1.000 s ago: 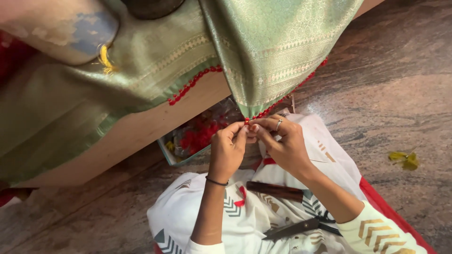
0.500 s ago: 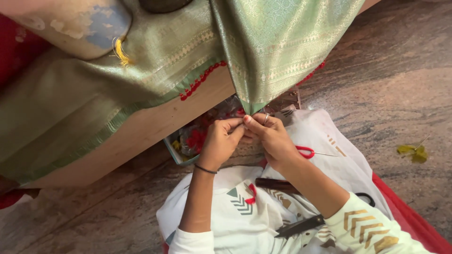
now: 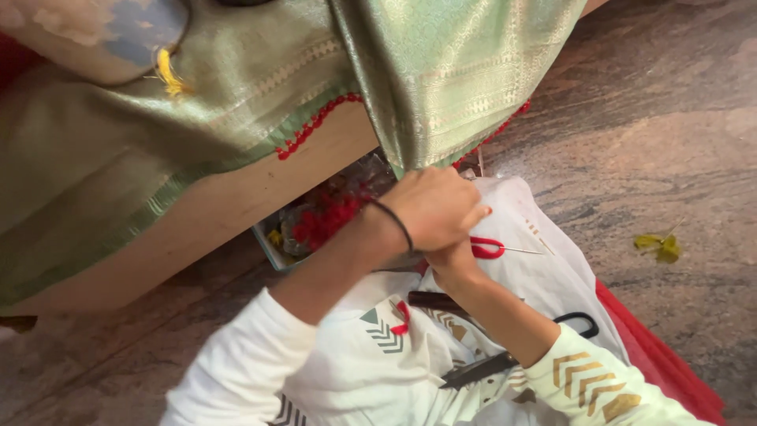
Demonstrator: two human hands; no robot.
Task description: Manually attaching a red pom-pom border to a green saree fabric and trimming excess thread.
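At the front edge of the wooden bench, a green silk cloth trimmed with red tassels hangs to a folded point; it looks light, soft and slippery, best pinched at that stiffer hem. Left hand closes its fingers there, covering the right hand, whose fingers I cannot tell. Just below, a small tray holds red threads.

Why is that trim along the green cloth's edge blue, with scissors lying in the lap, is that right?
Not quite: the trim on the green cloth is red, not blue, as the head view shows. The scissors do lie in the lap.
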